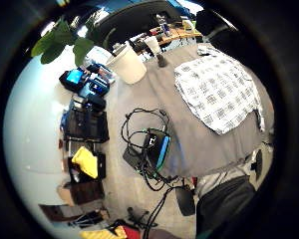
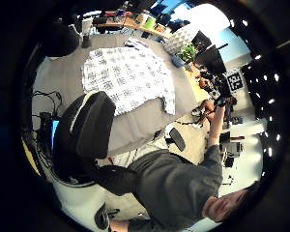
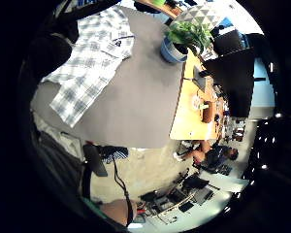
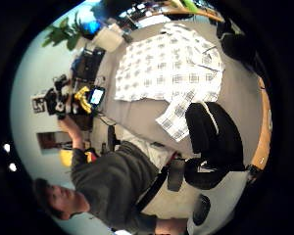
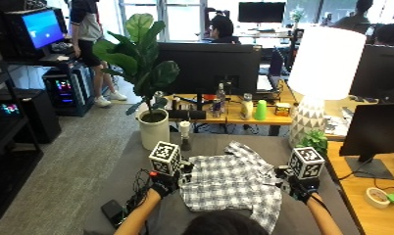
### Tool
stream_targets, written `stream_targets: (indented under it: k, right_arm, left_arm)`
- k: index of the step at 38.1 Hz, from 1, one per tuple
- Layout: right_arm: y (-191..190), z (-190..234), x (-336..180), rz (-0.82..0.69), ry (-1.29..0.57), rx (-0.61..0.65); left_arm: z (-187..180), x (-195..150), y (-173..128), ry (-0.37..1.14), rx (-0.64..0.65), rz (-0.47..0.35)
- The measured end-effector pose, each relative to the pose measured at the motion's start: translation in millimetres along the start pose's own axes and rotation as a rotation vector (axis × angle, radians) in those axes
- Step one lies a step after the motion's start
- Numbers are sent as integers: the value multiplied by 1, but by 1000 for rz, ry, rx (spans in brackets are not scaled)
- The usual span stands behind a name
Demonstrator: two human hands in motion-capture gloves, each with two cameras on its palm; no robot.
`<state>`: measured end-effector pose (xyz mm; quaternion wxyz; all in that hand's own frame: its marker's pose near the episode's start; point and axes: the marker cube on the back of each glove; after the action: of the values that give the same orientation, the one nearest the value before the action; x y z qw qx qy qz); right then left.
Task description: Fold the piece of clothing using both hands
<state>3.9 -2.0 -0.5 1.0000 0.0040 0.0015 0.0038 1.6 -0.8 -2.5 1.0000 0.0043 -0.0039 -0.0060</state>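
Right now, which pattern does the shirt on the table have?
The shirt has a grey and white check pattern, clearest in the outside view.

bright daylight from rear windows — palm views edge-warped, soft.

Plaid shirt [image 5: 231, 188] flat on grey table [image 5: 210, 143], left hand [image 5: 163, 186] and right hand [image 5: 303, 188] flanking it

Overhead rear view; palm views share shirt [image 5: 231, 182].
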Motion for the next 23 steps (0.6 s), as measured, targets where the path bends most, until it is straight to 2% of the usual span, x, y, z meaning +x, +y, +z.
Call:
stream_targets:
  k: [10, 23]
  right_arm:
    - [-4, 2, 14, 22, -24, 25]
    - [-29, 18, 21, 52, -19, -63]
  left_arm:
    - [2, 0, -7, -20, -15, -9]
    - [24, -4, -23, 81, -84, -23]
